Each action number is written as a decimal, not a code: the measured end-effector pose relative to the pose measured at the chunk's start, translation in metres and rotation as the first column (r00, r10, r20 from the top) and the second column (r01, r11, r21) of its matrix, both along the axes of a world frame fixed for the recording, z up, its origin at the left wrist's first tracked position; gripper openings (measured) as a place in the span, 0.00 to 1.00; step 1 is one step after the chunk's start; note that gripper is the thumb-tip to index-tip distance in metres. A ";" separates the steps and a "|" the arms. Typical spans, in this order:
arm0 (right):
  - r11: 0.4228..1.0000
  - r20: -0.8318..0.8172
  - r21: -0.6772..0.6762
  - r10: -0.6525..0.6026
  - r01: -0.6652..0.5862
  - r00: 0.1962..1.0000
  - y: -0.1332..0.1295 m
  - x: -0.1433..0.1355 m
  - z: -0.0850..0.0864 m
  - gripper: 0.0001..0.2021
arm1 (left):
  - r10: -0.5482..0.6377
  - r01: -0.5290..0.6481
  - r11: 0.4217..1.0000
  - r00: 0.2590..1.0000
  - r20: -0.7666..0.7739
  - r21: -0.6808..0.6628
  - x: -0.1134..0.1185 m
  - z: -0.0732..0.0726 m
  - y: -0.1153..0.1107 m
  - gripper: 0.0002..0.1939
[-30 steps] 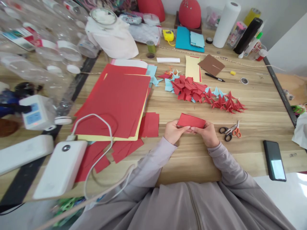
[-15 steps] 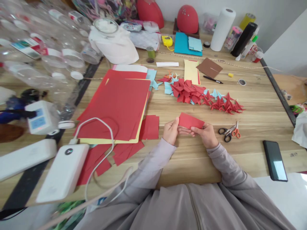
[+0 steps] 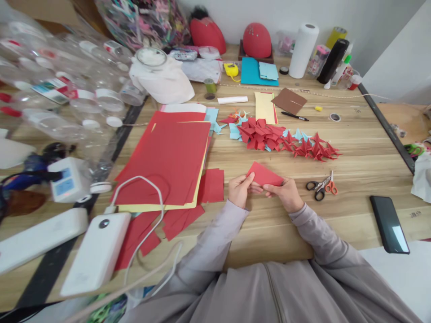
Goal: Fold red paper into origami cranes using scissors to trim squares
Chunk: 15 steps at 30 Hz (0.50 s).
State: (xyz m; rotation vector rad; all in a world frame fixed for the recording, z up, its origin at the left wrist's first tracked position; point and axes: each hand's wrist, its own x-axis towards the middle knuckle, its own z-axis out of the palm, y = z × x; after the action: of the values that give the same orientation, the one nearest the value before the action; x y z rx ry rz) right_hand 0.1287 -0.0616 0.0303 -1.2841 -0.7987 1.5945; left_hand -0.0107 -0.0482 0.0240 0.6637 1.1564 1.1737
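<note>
A small piece of red paper (image 3: 264,174) is held between my two hands above the wooden table. My left hand (image 3: 241,187) pinches its left edge, thumb on top. On the right side my right hand (image 3: 283,191) grips the lower edge, with its fingers partly hidden underneath. Beyond the hands lies a heap of folded red paper shapes (image 3: 261,133), mixed with some light blue ones. Two pairs of scissors (image 3: 322,185) rest to the right of my right hand. Red paper strips (image 3: 213,185) are left of my left hand.
A stack of large red sheets (image 3: 168,163) lies to the left, with a white power bank (image 3: 97,251) and its cable in front. Clear plastic bottles (image 3: 84,101) crowd the far left. A black phone (image 3: 389,224) lies right. A pen (image 3: 295,116) and brown paper (image 3: 289,100) sit farther back.
The red paper has tilted in my hands, its right end dipping, and now shows a more pointed outline. My left thumb has moved onto its face. The camera view has shifted slightly.
</note>
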 end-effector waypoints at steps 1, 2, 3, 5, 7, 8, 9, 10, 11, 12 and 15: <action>1.000 -0.006 -0.008 0.007 -0.007 1.000 0.000 0.000 0.000 0.15 | -0.003 0.003 1.000 1.000 0.012 0.000 0.000 0.000 0.000 0.21; 1.000 -0.015 -0.014 0.017 -0.017 1.000 0.000 0.000 -0.001 0.15 | -0.008 0.008 1.000 1.000 0.021 0.004 0.000 -0.001 0.000 0.22; 0.999 -0.024 -0.018 0.029 -0.030 0.999 0.000 0.001 -0.001 0.16 | -0.013 0.013 1.000 1.000 0.028 0.013 0.000 -0.001 -0.001 0.22; 0.998 -0.029 -0.023 0.052 -0.053 0.998 0.000 0.002 -0.001 0.17 | -0.020 0.019 0.999 0.999 0.031 0.035 -0.001 -0.002 -0.002 0.23; 0.997 -0.006 -0.025 0.074 -0.075 0.997 0.000 0.002 -0.001 0.18 | -0.011 0.009 0.998 0.999 0.034 0.062 -0.001 -0.003 -0.002 0.23; 0.996 0.010 -0.024 0.088 -0.088 0.996 -0.001 0.002 0.000 0.18 | -0.001 -0.001 0.997 0.999 0.035 0.072 -0.002 -0.003 -0.003 0.23; 0.994 0.026 -0.022 0.103 -0.103 0.994 -0.001 0.001 0.000 0.18 | 0.012 -0.014 0.997 0.999 0.035 0.079 -0.002 -0.004 -0.002 0.23; 0.993 0.041 -0.020 0.117 -0.116 0.992 -0.002 0.001 0.000 0.18 | 0.028 -0.031 0.996 0.999 0.034 0.082 -0.002 -0.004 -0.002 0.23; 0.992 0.052 -0.021 0.129 -0.128 0.990 -0.002 0.000 0.001 0.18 | 0.048 -0.051 0.995 0.998 0.031 0.084 -0.002 -0.004 -0.002 0.22; 0.990 0.061 -0.023 0.138 -0.136 0.989 -0.003 -0.001 0.001 0.17 | 0.068 -0.070 0.994 0.997 0.028 0.084 -0.002 -0.004 -0.001 0.22; 0.988 0.072 -0.026 0.155 -0.153 0.985 -0.005 -0.003 0.000 0.17 | 0.110 -0.111 0.990 0.994 0.012 0.091 -0.001 -0.004 -0.001 0.22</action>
State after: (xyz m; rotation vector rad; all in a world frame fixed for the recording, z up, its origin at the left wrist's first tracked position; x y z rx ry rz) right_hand 0.1257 -0.0667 0.0301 -1.3291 -0.9494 1.6889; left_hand -0.0121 -0.0488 0.0204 0.6710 1.1510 1.3279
